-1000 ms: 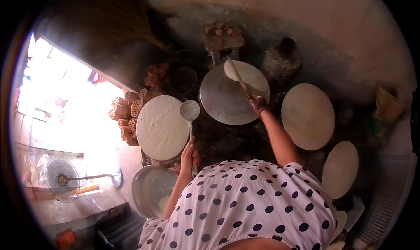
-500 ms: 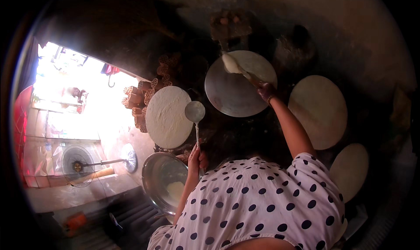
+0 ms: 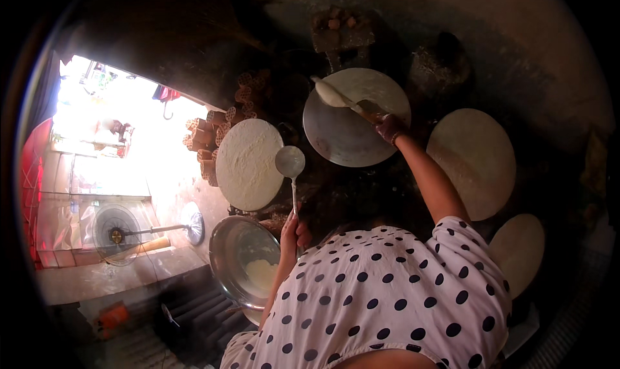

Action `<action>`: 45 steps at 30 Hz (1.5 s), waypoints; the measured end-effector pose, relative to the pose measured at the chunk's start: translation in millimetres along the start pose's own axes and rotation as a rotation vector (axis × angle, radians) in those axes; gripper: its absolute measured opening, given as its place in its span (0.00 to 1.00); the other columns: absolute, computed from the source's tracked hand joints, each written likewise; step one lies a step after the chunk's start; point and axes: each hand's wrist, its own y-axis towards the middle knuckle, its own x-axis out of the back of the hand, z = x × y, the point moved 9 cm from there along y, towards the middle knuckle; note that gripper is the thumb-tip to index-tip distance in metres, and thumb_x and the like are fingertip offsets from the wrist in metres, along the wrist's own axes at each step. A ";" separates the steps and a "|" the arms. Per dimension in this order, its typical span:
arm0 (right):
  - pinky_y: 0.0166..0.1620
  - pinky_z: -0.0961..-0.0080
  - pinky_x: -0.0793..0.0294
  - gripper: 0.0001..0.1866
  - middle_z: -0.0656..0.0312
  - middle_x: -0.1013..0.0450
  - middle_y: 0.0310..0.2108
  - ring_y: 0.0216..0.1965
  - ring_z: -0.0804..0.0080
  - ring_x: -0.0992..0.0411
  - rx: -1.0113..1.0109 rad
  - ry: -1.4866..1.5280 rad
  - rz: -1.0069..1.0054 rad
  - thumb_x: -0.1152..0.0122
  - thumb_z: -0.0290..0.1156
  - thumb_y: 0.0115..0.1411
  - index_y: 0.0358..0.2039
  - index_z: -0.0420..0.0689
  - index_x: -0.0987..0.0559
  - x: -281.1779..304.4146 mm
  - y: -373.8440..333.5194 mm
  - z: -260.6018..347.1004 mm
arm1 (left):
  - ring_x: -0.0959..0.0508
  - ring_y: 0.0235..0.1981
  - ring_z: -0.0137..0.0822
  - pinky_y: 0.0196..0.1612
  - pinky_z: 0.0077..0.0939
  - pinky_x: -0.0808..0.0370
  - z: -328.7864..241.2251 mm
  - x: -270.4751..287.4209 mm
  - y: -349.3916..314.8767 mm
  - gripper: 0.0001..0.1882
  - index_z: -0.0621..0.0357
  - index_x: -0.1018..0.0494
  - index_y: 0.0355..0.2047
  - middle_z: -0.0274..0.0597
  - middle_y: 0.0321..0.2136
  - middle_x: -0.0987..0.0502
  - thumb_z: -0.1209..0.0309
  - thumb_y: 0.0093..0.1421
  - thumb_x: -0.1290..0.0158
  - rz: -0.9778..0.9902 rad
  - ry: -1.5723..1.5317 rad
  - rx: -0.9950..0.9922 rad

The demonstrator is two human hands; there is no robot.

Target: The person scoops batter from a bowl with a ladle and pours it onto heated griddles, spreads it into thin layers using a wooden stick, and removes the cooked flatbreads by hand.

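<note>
My left hand (image 3: pixel 290 236) is closed around the handle of a metal ladle (image 3: pixel 290 162), bowl end pointing away from me. Its bowl hangs between two round griddle plates. In my right hand (image 3: pixel 391 129), covered by something dark like a glove, is a wooden spatula (image 3: pixel 369 114). Pale, wet-looking dough or batter (image 3: pixel 331 94) clings to its far end. The spatula reaches over the far round griddle (image 3: pixel 336 143), whose far part has a thin pale coating. Whether the spatula touches the griddle I cannot tell. A metal basin (image 3: pixel 219 259) with pale batter (image 3: pixel 261 273) stands beside my left forearm.
A white-coated round plate (image 3: pixel 250 165) lies left of the ladle. Two more round plates (image 3: pixel 473 162), (image 3: pixel 517 251) sit to the right. Perforated cylindrical briquettes (image 3: pixel 205 135) are stacked at the left, by a bright opening. A standing fan (image 3: pixel 117 235) is at far left.
My right hand and the spatula have moved slightly left across the far griddle, its pale end now nearer the left rim. My left hand still holds the ladle in nearly the same place.
</note>
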 end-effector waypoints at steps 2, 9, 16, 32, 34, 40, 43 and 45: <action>0.48 0.65 0.27 0.22 0.51 0.24 0.43 0.45 0.56 0.26 0.112 0.046 0.075 0.42 0.40 0.53 0.49 0.51 0.23 9.4 3.6 -17.4 | 0.43 0.09 0.24 0.13 0.20 0.42 0.3 4.4 1.9 0.22 0.46 0.45 0.63 0.30 0.16 0.42 0.66 0.69 0.63 -0.010 -0.024 -0.012; 0.46 0.64 0.27 0.21 0.54 0.24 0.43 0.44 0.56 0.25 -0.176 -0.156 -0.155 0.46 0.44 0.57 0.48 0.51 0.23 42.5 1.2 -36.0 | 0.42 0.09 0.24 0.13 0.19 0.42 -3.1 4.5 -1.7 0.22 0.44 0.45 0.63 0.29 0.17 0.41 0.66 0.69 0.63 -0.018 -0.023 -0.015; 0.48 0.64 0.28 0.20 0.53 0.24 0.44 0.45 0.55 0.26 0.333 0.110 -0.004 0.50 0.45 0.59 0.46 0.47 0.21 27.0 -16.7 -19.4 | 0.42 0.10 0.23 0.13 0.19 0.42 -0.1 5.2 4.8 0.22 0.44 0.44 0.63 0.29 0.16 0.42 0.65 0.69 0.63 0.012 -0.091 0.016; 0.50 0.63 0.28 0.19 0.54 0.25 0.44 0.45 0.50 0.27 -0.079 -0.226 -0.055 0.52 0.43 0.58 0.44 0.50 0.20 54.4 0.4 -12.8 | 0.42 0.09 0.24 0.13 0.19 0.42 5.3 0.3 -6.1 0.21 0.42 0.42 0.61 0.29 0.16 0.42 0.66 0.69 0.63 -0.062 -0.196 0.040; 0.49 0.62 0.28 0.18 0.52 0.24 0.43 0.44 0.50 0.27 -0.041 -0.242 0.059 0.51 0.43 0.58 0.44 0.50 0.21 30.8 -2.0 -23.0 | 0.42 0.09 0.24 0.13 0.18 0.42 6.9 1.5 -5.5 0.20 0.42 0.42 0.61 0.29 0.16 0.42 0.66 0.69 0.63 -0.064 -0.185 0.035; 0.47 0.62 0.28 0.18 0.55 0.23 0.42 0.43 0.51 0.25 0.036 -0.176 0.177 0.45 0.40 0.57 0.47 0.54 0.21 45.2 -10.0 -25.5 | 0.41 0.10 0.23 0.13 0.17 0.42 15.1 7.5 -14.9 0.19 0.43 0.40 0.60 0.29 0.16 0.41 0.66 0.68 0.62 -0.068 -0.187 -0.010; 0.46 0.61 0.28 0.17 0.54 0.23 0.39 0.42 0.51 0.25 -0.243 -0.341 0.070 0.48 0.43 0.57 0.45 0.54 0.20 49.9 10.4 -37.9 | 0.41 0.10 0.23 0.13 0.17 0.42 26.7 13.7 -22.7 0.20 0.44 0.41 0.60 0.29 0.16 0.41 0.66 0.68 0.62 -0.101 -0.216 -0.007; 0.46 0.60 0.28 0.20 0.52 0.24 0.42 0.43 0.53 0.26 -0.012 -0.378 0.104 0.51 0.48 0.59 0.44 0.53 0.20 35.9 4.9 -26.0 | 0.41 0.10 0.23 0.13 0.16 0.42 30.6 14.5 -31.5 0.20 0.45 0.41 0.60 0.29 0.16 0.41 0.66 0.68 0.61 -0.125 -0.223 -0.014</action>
